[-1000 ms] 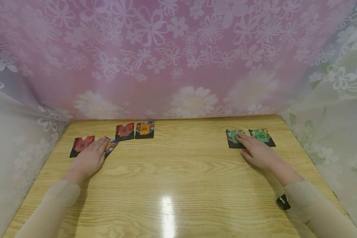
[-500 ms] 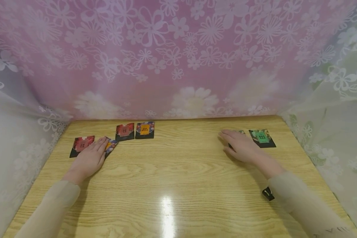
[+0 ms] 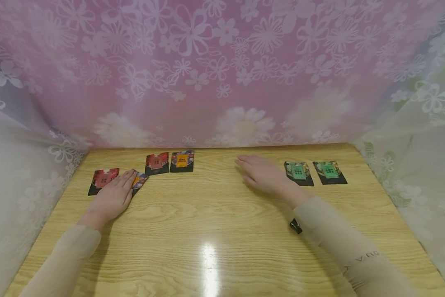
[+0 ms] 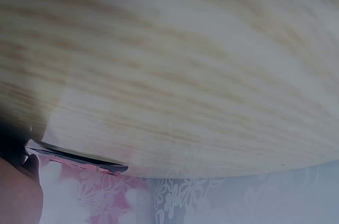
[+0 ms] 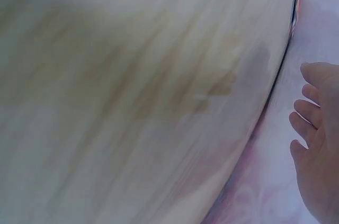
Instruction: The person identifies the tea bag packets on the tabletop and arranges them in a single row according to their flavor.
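My left hand rests with straight fingers over the inner edges of two flat packets. One is a red and black packet; the other, a blue and orange packet, is partly hidden by the fingers. In the left wrist view a packet's thin edge shows beside the hand. My right hand is over the table right of the middle, fingers extended and holding nothing. The right wrist view shows its fingers loosely bent. To its right lie a green packet and another green packet.
Behind the left hand lie a second red packet and an upright orange-labelled packet, side by side. A small black object shows at the right sleeve. Flowered pink curtain closes off the back of the wooden table.
My right hand has moved left, off the green packets toward the table's middle, uncovering them. The left hand has stayed on its packets. The head view has shifted slightly.
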### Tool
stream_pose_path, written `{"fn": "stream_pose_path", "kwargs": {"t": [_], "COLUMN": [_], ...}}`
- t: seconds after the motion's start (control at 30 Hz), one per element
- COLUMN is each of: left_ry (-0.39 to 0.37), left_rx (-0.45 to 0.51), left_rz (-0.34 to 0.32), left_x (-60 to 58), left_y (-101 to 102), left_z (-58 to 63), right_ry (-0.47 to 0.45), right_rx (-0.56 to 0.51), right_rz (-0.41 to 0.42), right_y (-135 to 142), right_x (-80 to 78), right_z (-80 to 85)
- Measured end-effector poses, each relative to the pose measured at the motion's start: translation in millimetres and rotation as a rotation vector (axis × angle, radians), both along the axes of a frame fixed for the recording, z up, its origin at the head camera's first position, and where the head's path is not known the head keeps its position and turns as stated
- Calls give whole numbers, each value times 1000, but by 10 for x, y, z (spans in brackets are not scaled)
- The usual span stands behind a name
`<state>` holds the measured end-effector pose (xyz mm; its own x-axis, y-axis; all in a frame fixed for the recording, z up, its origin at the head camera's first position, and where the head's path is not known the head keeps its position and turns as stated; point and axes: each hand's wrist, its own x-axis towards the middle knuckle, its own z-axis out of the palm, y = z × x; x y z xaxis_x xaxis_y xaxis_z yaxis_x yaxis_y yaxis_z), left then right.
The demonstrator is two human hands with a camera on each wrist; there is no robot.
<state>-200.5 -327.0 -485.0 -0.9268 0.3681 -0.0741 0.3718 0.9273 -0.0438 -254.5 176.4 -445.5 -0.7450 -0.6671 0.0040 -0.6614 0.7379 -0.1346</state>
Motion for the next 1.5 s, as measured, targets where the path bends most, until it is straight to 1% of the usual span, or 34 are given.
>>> {"fn": "stream_pose_path", "kwargs": {"t": [0.1, 0.23, 0.6, 0.9, 1.07, 1.2, 1.37, 1.5], "left_ry": [4, 12, -8, -11, -26, -25, -8, -14], "left_rx": [-3, 1, 6, 4, 8, 6, 3, 1], "left_rz": [0, 0, 6, 15, 20, 24, 23, 21], "left_x": [-2, 4, 12, -2, -2, -6, -12, -13], "left_y": [5, 15, 25, 13, 26, 32, 26, 18], "left_z": [3, 17, 32, 30, 32, 27, 16, 14], "right_ry": [-14, -8, 9, -16, -31, -45, -50, -52], "right_rx": [6, 11, 55, 108, 170, 205, 207, 192], "right_rz": [22, 60, 120, 104, 93, 93, 108, 121], "right_y": [-202, -476, -1149, -1566, -1705, -1745, -1687, -1573], "right_x": [-30, -66, -179, -230, -254, -262, -248, -209], "right_z": [3, -3, -149, -200, -217, -215, -219, -223]}}
